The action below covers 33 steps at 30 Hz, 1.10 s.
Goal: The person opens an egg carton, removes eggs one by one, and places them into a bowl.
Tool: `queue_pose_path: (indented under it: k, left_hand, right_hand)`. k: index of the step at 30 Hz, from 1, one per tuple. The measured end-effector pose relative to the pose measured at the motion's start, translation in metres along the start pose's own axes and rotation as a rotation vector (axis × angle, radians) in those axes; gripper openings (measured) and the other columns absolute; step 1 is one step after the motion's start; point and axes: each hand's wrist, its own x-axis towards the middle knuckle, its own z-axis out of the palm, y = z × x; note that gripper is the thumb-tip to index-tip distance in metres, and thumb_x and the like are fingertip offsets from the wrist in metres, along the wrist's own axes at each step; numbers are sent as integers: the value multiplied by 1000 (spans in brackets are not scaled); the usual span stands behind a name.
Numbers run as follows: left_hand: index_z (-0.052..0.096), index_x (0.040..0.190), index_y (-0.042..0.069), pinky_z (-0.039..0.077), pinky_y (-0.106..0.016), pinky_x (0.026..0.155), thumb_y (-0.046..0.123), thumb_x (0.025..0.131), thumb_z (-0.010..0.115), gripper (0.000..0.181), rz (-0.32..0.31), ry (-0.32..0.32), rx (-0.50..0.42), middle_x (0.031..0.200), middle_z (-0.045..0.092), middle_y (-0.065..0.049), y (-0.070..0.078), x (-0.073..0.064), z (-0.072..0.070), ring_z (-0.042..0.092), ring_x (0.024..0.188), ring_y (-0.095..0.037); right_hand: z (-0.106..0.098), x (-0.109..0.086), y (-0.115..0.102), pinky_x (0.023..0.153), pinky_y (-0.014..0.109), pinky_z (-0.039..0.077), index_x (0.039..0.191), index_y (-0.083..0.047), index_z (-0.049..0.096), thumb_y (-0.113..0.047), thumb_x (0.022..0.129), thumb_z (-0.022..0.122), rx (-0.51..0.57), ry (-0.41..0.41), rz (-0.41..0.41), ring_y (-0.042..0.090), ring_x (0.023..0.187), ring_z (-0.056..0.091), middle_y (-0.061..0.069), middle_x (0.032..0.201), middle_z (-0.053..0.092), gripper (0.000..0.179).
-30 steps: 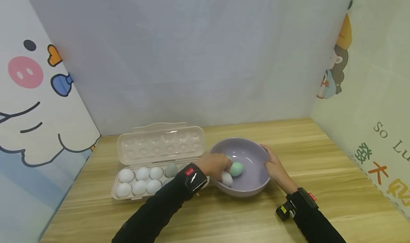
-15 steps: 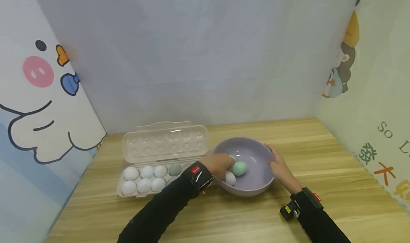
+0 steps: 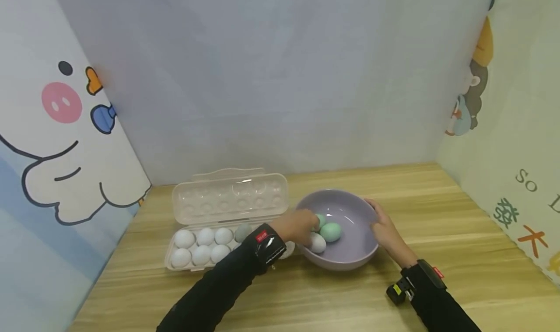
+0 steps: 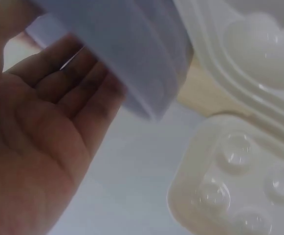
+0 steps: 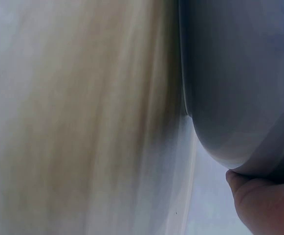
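Note:
My left hand (image 3: 298, 226) reaches over the left rim of a purple bowl (image 3: 353, 239), its fingertips close to the eggs inside. In the left wrist view its palm shows bare, with the fingers (image 4: 78, 83) fairly straight and their tips hidden behind the bowl wall. A white egg (image 3: 317, 243) and a pale green egg (image 3: 331, 232) lie in the bowl. Another green egg (image 3: 321, 220) sits behind them, partly covered by the hand. My right hand (image 3: 388, 235) grips the bowl's right rim, the thumb against its wall.
Left of the bowl stands a clear plastic egg carton (image 3: 168, 261), its lid (image 3: 229, 199) folded back. Several white eggs and a grey-green egg (image 3: 243, 232) fill its left part; my left arm covers some cups. Printed cloth walls enclose the wooden table (image 3: 332, 303).
My left hand has drawn slightly left relative to the bowl, so more of the white egg and the rear green egg shows. The right hand keeps its grip. The head view has shifted slightly.

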Motion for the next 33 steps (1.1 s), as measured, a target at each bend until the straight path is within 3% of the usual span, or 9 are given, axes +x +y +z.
queue_pose_path:
  k: [5,9,12,14,18,21,25,33]
  left_hand:
    - [60,103,7,44,-29,81,15,78,62,26,-3,81,-45,100,60,-2,-16,-32,-20,55,93,-17]
    - [58,106,6,44,-34,85,15,82,61,26,-10,152,-26,103,60,-7,-37,-59,-32,54,97,-20]
    - [59,100,8,45,-33,81,17,79,64,24,-60,152,-1,97,61,-5,-51,-74,-30,55,90,-18]
    - [60,99,8,45,-34,79,19,75,68,27,-98,110,-6,96,61,-5,-57,-79,-24,55,88,-17]
    - [60,102,8,44,-33,84,18,66,74,39,-135,5,-43,101,61,-3,-62,-84,-7,55,94,-19]
    - [60,102,8,42,-32,86,9,59,76,46,-142,-27,-79,102,61,-3,-61,-82,3,54,97,-19]
    - [62,100,10,44,-29,82,2,55,73,47,-142,-27,-63,100,62,-1,-59,-79,12,55,91,-16]
    - [60,75,13,44,-29,67,1,57,69,23,-43,52,25,75,54,4,-61,-77,28,50,70,-15]
  right_hand:
    - [3,0,-2,97,59,26,137,-4,20,14,69,26,-1,-19,-5,43,123,26,25,140,22,71]
    - [3,0,-4,97,59,26,137,-5,20,15,69,27,8,-22,-9,43,123,26,25,140,22,72]
    - [3,-1,-5,97,59,25,137,-4,20,15,69,27,16,-26,-16,42,123,26,24,140,22,72]
    - [3,-1,-5,97,60,26,138,-4,20,15,69,27,17,-29,-18,42,122,26,24,140,22,72]
    - [3,-2,-5,96,60,27,137,-4,21,14,69,26,5,-20,-12,41,122,26,25,139,23,71]
    - [0,-3,-4,96,60,27,136,-3,22,14,69,26,1,-10,-18,41,121,27,25,139,24,70]
    - [-1,-2,-2,97,59,25,136,-2,22,14,69,26,-2,-8,-32,41,122,26,25,138,24,69]
    - [1,0,-2,98,60,23,136,-2,21,14,69,27,-17,-7,-7,42,123,24,25,140,22,70]
